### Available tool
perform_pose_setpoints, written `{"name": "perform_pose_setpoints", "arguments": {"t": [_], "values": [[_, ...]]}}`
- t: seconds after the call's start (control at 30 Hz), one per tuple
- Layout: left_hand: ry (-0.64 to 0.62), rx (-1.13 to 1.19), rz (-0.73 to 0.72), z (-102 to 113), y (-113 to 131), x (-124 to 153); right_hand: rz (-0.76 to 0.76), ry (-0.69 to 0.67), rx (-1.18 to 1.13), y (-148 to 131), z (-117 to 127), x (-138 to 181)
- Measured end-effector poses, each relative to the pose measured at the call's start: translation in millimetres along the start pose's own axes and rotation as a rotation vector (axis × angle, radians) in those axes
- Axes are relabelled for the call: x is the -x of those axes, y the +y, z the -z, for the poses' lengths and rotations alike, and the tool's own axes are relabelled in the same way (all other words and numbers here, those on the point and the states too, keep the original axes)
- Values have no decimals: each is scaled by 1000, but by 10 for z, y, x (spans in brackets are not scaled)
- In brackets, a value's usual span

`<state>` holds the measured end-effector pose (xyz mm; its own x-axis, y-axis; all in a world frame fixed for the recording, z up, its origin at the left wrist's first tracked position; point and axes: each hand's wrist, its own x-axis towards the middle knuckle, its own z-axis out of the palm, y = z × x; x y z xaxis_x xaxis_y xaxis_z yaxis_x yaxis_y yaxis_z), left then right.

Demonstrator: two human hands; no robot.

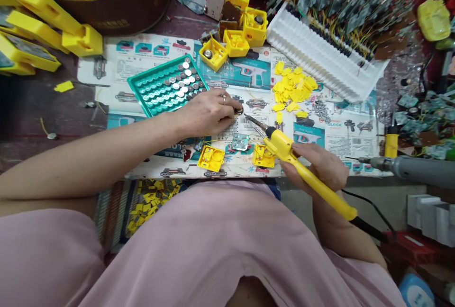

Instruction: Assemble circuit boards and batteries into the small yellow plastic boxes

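My left hand reaches across the printed cardboard, its fingertips closed on a small round metal part. My right hand is wrapped round a yellow soldering iron, whose tip points at that part from the right; whether they touch I cannot tell. Below the fingers lies a small circuit board. A yellow plastic housing sits to its left and another yellow housing to its right, partly behind the iron. The green tray behind my left hand holds several silver discs.
Yellow housings with parts inside stand at the back. A pile of yellow pieces lies right of centre, near a white rack with many wired boards. A brown round container is at back left; a grey electric screwdriver juts in at right.
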<state>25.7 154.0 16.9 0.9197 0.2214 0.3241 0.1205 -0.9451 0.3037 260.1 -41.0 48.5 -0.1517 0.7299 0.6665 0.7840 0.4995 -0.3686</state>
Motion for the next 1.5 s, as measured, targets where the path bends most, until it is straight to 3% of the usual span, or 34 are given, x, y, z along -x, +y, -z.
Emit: {"name": "perform_pose_setpoints", "arguments": {"t": [0.13,0.37,0.47,0.6,1.0,1.5], "values": [[-14,37,18,-5,-11,-1,16,-21,-66,-34,-44,-66],[-61,69,24,91,-19,47,27,-90,43,-125,41,-144],[-120,96,25,151,-4,116,73,-117,47,-162,68,-173],[-91,124,45,137,-1,177,153,-203,94,-193,35,-210],[-108,145,67,129,5,174,308,-226,200,-185,3,-244],[-118,188,104,124,16,177,302,-299,155,-207,36,-285]]}}
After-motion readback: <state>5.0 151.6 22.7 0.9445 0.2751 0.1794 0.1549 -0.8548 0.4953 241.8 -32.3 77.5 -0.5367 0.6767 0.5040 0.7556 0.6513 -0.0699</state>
